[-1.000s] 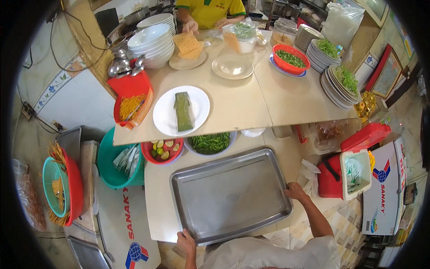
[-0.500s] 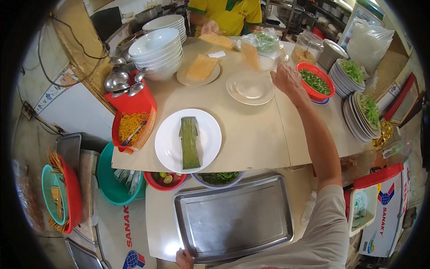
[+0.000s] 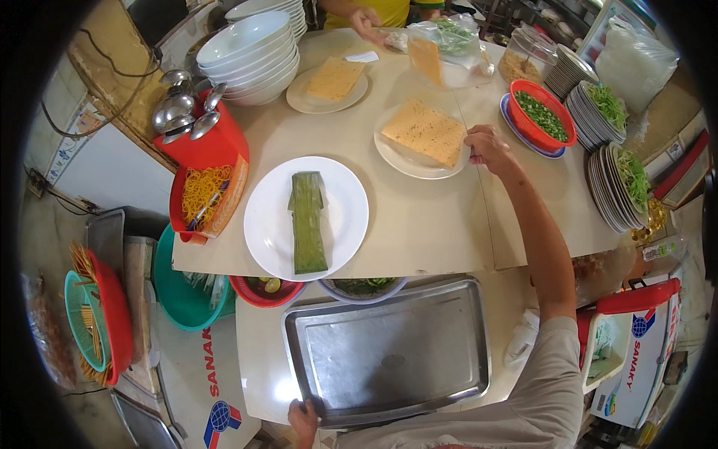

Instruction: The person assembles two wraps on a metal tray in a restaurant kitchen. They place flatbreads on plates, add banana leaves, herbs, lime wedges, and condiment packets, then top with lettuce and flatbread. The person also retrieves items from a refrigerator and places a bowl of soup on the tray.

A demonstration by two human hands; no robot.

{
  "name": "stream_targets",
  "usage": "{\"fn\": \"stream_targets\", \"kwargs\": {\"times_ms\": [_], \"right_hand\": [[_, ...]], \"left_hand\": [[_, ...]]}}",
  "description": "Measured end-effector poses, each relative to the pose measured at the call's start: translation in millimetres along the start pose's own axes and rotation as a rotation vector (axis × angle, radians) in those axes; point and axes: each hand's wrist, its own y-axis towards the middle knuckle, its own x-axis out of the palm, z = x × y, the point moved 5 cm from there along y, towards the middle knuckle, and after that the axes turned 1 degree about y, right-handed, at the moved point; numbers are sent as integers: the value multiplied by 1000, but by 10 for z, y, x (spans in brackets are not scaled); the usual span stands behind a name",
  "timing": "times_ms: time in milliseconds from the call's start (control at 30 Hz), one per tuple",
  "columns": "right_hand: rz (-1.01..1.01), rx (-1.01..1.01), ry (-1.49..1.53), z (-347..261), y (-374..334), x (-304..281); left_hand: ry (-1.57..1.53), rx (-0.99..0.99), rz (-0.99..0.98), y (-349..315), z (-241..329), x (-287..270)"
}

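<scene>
Now | right hand (image 3: 486,146) fingers clamp cracker plate (image 3: 396,153) | left hand (image 3: 303,419) fingers grip steel tray (image 3: 389,355)

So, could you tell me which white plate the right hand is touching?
The right hand touches the middle plate holding the large orange cracker; the others sit apart.

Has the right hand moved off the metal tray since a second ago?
Yes. The right hand left the metal tray edge and reached forward across the table to the rim of the plate holding the cracker; the left hand stays on the tray.

right hand (image 3: 486,146) now gripping cracker plate (image 3: 410,153)
</scene>
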Motion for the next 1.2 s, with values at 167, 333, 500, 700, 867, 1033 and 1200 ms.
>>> {"fn": "stream_targets", "kwargs": {"times_ms": [167,333,500,700,867,1033,1200], "right_hand": [[23,96,-4,-73,-133,64],[188,-86,-332,-204,-228,109],[14,-100,302,-101,-384,177],[-33,-274,523,-227,-1263,-172],[-17,14,512,238,-2638,-467],[-53,289,449,1412,-3326,-303],[-94,342,222,2333,-3125,-179]], "left_hand": [[-42,27,182,271,78,-305],[-295,208,247,572,978,-807],[-331,597,485,835,2079,-1434],[-220,821,560,1283,3290,-1768],[4,721,398,1589,3605,-1593],[87,675,272,1701,3640,-1469],[31,780,398,1979,3758,-1673]]}}
